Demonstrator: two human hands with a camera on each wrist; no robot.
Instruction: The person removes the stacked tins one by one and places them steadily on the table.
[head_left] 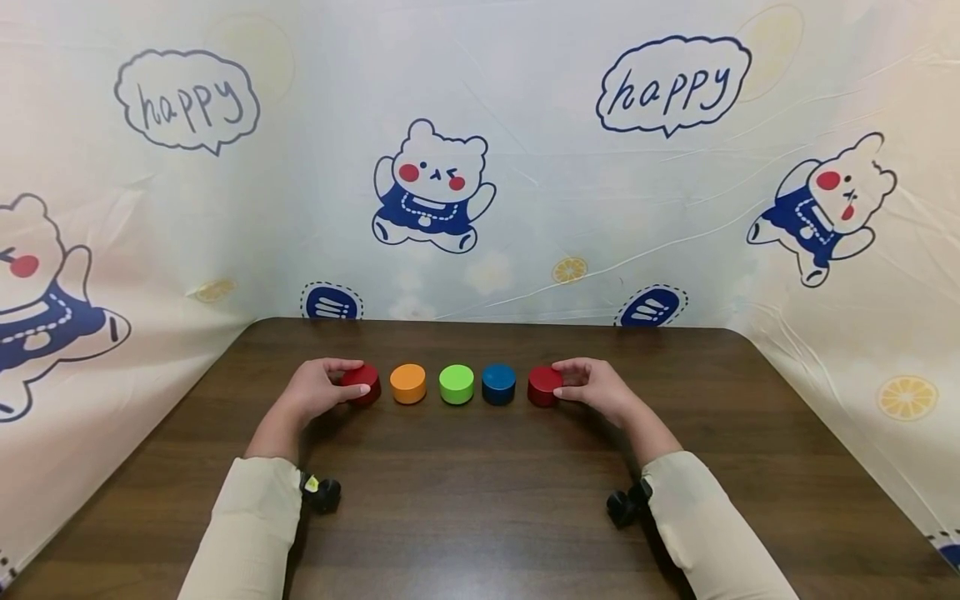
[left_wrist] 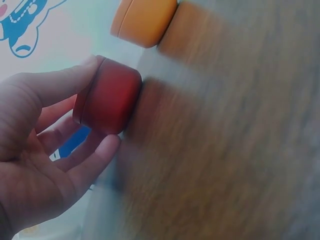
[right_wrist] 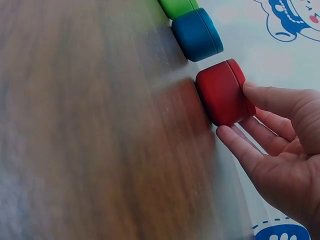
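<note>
Small round lidded boxes stand in a row across the table in the head view. At the row's left end my left hand (head_left: 315, 390) holds a dark red round box (head_left: 362, 377), thumb on the near side and fingers behind. In the left wrist view, the thumb lies at the lid edge of this red box (left_wrist: 112, 95). My right hand (head_left: 602, 390) grips another red round box (head_left: 542, 386) at the right end. The right wrist view shows its thumb against the lid of that red box (right_wrist: 220, 94). Both boxes sit upright on the table.
Between the red boxes stand an orange box (head_left: 408, 383), a lime green box (head_left: 456, 384) and a blue box (head_left: 498, 384), spaced apart. The brown wooden table (head_left: 457, 500) ends behind them at a printed cloth backdrop (head_left: 540, 208).
</note>
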